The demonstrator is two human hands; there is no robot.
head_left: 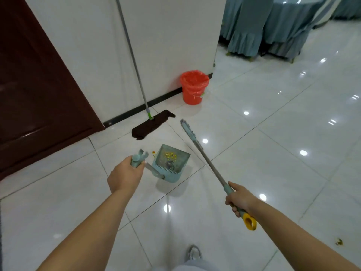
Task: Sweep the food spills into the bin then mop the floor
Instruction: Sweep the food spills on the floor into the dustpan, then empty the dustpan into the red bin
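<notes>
Ahead, mop (152,125) lies between dustpan (172,163) and bin (194,88).

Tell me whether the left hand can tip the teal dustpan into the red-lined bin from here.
Probably not yet. The left hand grips the teal dustpan handle, but the red-lined bin stands well beyond it by the wall; open floor lies between.

Single view, head-worn, wide-angle, looking forward and steeply down from standing height onto the tiled floor (263,153). Both forearms enter from the bottom edge, a shoe (193,253) sits directly below the lens, and the wall (166,36) and covered chairs (252,30) curve along the upper frame. No second view to overlap.
</notes>
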